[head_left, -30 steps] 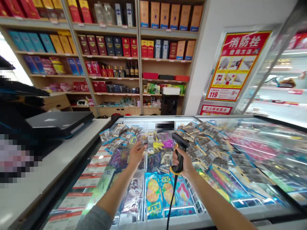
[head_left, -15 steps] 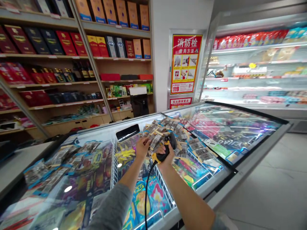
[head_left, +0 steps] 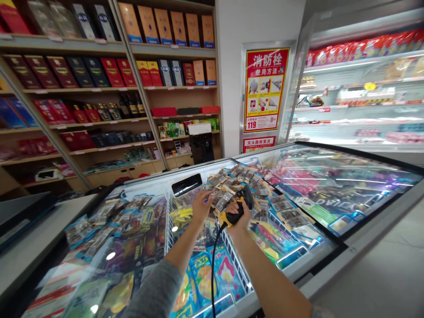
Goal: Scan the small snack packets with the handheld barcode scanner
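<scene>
My right hand [head_left: 239, 215] is wrapped around a black and yellow handheld barcode scanner [head_left: 236, 211], its head pointing away from me. From its handle a black cable [head_left: 213, 265] runs down towards me. My left hand [head_left: 202, 206] is closed at the left edge of a small clear snack packet [head_left: 222, 199] with dark contents, just left of the scanner head. The fingertips are partly hard to make out. Around both hands, several similar packets lie in a loose pile [head_left: 247, 173] on the glass top of a chest freezer [head_left: 149, 180].
A second heap of packets [head_left: 106, 216] lies on the glass to the left. A black oblong panel [head_left: 186, 184] is beyond my left hand. Behind stand shelves of boxed bottles [head_left: 172, 73], a fire hydrant sign [head_left: 266, 90] and a lit display fridge [head_left: 361, 92]. A counter [head_left: 49, 234] borders the left.
The view has turned slightly left, so everything appears further right. Both hands keep nearly the same place over the pile, with the scanner still in my right hand.
</scene>
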`<action>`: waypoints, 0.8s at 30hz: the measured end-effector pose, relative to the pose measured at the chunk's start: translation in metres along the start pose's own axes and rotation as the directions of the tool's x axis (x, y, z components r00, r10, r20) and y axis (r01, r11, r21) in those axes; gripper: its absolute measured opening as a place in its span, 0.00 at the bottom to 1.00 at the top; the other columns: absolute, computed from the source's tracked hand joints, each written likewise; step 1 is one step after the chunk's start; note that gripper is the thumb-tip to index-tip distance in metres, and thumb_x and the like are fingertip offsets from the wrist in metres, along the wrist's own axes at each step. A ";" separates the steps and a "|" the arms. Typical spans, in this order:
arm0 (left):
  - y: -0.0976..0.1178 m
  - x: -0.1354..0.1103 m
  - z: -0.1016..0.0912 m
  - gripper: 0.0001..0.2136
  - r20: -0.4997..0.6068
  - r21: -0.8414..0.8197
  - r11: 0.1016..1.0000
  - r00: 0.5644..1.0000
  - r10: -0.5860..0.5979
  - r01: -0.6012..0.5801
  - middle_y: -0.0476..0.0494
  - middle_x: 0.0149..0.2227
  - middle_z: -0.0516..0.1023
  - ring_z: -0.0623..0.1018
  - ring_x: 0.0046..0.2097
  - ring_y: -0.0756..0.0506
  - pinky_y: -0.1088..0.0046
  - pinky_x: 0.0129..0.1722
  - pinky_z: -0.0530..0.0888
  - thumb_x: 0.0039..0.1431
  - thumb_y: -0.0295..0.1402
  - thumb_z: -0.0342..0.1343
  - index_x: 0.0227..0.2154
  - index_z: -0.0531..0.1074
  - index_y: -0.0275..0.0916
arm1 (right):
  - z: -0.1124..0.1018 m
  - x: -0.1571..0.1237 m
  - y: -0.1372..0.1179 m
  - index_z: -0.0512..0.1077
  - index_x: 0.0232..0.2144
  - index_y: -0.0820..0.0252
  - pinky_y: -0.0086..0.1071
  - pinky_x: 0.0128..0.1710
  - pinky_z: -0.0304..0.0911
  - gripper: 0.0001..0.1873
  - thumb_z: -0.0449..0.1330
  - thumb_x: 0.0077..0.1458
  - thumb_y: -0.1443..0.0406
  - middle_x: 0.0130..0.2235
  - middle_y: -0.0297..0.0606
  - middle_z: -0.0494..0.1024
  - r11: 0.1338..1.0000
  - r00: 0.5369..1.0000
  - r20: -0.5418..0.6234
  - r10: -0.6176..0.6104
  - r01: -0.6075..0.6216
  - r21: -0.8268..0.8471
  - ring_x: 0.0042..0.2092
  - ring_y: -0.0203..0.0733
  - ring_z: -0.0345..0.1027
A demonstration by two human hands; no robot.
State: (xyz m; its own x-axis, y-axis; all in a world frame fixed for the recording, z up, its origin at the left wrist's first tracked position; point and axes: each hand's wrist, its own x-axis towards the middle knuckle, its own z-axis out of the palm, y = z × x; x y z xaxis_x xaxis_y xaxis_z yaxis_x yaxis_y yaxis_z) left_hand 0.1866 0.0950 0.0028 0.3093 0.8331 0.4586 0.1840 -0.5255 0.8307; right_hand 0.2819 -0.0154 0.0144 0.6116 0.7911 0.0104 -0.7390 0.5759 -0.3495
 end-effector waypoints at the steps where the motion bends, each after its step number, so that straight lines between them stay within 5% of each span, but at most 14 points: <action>1: 0.000 -0.001 -0.011 0.10 -0.009 -0.010 1.000 1.000 0.013 -0.013 0.42 0.44 0.79 0.77 0.48 0.42 0.63 0.50 0.75 0.55 0.38 0.58 0.38 0.80 0.43 | 0.001 -0.003 -0.001 0.62 0.27 0.54 0.24 0.17 0.51 0.18 0.67 0.43 0.54 0.19 0.22 0.53 1.000 1.000 0.020 -0.004 0.004 -0.021 0.18 0.28 0.48; 4: -0.004 -0.004 -0.063 0.11 -0.063 0.045 0.998 0.996 0.055 -0.052 0.41 0.45 0.78 0.76 0.49 0.42 0.64 0.49 0.75 0.56 0.38 0.57 0.39 0.80 0.43 | 0.008 -0.015 0.004 0.62 0.28 0.55 0.23 0.16 0.50 0.18 0.67 0.43 0.56 0.19 0.21 0.54 0.996 0.996 0.086 0.030 -0.022 -0.090 0.17 0.28 0.47; 7: -0.016 -0.011 -0.140 0.10 -0.158 0.210 0.977 0.986 0.055 -0.021 0.41 0.45 0.78 0.76 0.49 0.42 0.64 0.48 0.75 0.57 0.34 0.55 0.39 0.79 0.43 | 0.019 -0.031 0.027 0.65 0.31 0.55 0.23 0.16 0.49 0.17 0.69 0.42 0.60 0.18 0.21 0.59 0.972 0.974 0.152 0.168 -0.138 -0.189 0.17 0.27 0.48; 11: -0.036 -0.036 -0.250 0.13 -0.347 0.477 0.858 0.938 -0.018 0.192 0.38 0.47 0.77 0.74 0.53 0.39 0.59 0.54 0.72 0.57 0.28 0.53 0.44 0.77 0.39 | 0.040 -0.055 0.083 0.66 0.30 0.56 0.23 0.15 0.49 0.20 0.72 0.39 0.60 0.18 0.22 0.63 0.872 0.891 0.191 0.412 -0.324 -0.367 0.16 0.27 0.50; 14: -0.051 -0.062 -0.314 0.16 -0.487 0.588 0.703 0.869 -0.086 0.400 0.32 0.50 0.75 0.73 0.55 0.37 0.58 0.58 0.67 0.57 0.28 0.52 0.48 0.75 0.33 | 0.053 -0.070 0.131 0.65 0.29 0.57 0.21 0.15 0.48 0.22 0.72 0.36 0.59 0.17 0.21 0.62 0.792 0.815 0.161 0.556 -0.461 -0.401 0.16 0.26 0.49; 18: -0.070 -0.086 -0.361 0.17 -0.599 0.555 0.574 0.768 -0.227 0.602 0.27 0.50 0.76 0.73 0.56 0.36 0.63 0.56 0.67 0.58 0.29 0.52 0.50 0.72 0.28 | 0.054 -0.083 0.177 0.62 0.26 0.57 0.21 0.15 0.48 0.21 0.72 0.38 0.59 0.17 0.22 0.61 0.717 0.730 0.134 0.671 -0.591 -0.369 0.16 0.26 0.50; 24: -0.093 -0.067 -0.377 0.15 -0.687 0.330 0.541 0.590 -0.424 0.773 0.24 0.46 0.79 0.76 0.53 0.31 0.62 0.47 0.71 0.58 0.36 0.55 0.41 0.75 0.30 | 0.040 -0.075 0.188 0.65 0.29 0.58 0.19 0.16 0.49 0.19 0.72 0.39 0.64 0.18 0.22 0.61 0.670 0.655 0.159 0.739 -0.690 -0.275 0.17 0.25 0.49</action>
State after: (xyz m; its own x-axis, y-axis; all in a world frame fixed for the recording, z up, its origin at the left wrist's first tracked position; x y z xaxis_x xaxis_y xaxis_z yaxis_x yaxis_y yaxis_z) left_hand -0.2028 0.1532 0.0135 -0.5366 0.8330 0.1352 0.6469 0.3031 0.6997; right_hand 0.0858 0.0420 -0.0147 -0.1907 0.9762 -0.1030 -0.8391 -0.2166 -0.4990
